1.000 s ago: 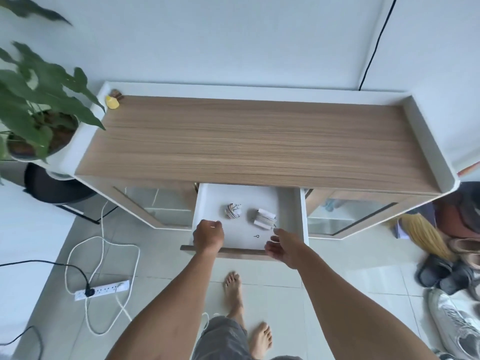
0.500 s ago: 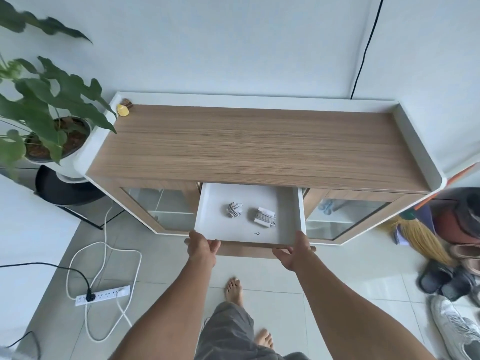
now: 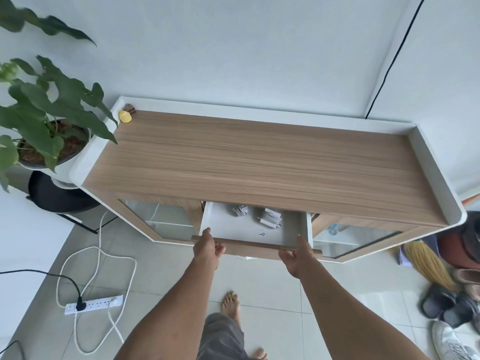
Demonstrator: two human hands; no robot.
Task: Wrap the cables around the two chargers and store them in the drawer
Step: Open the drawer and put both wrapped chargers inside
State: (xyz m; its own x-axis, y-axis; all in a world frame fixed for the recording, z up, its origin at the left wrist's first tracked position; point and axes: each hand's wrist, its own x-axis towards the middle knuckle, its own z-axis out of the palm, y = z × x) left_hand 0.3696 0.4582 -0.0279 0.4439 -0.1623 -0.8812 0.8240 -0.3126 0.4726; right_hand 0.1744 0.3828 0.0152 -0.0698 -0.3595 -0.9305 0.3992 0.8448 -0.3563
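Here, nearest, both hands meet the wooden front of the drawer (image 3: pixel 254 244). The left hand (image 3: pixel 207 246) lays fairly straight fingers over its left end, and the right hand (image 3: pixel 298 255) presses near its right end with one finger stretched upward; neither holds anything. The drawer stands partly open. On its white floor a small metal hook (image 3: pixel 262 234) lies nearer. Farther in, the two cable-wrapped chargers sit side by side, the left charger (image 3: pixel 240 210) and the right charger (image 3: pixel 270 218), partly under the cabinet top (image 3: pixel 259 165).

Standing here, I can't make out any lettering, label, brand or number: the power strip (image 3: pixel 93 304) on the floor at left shows no legible marking.
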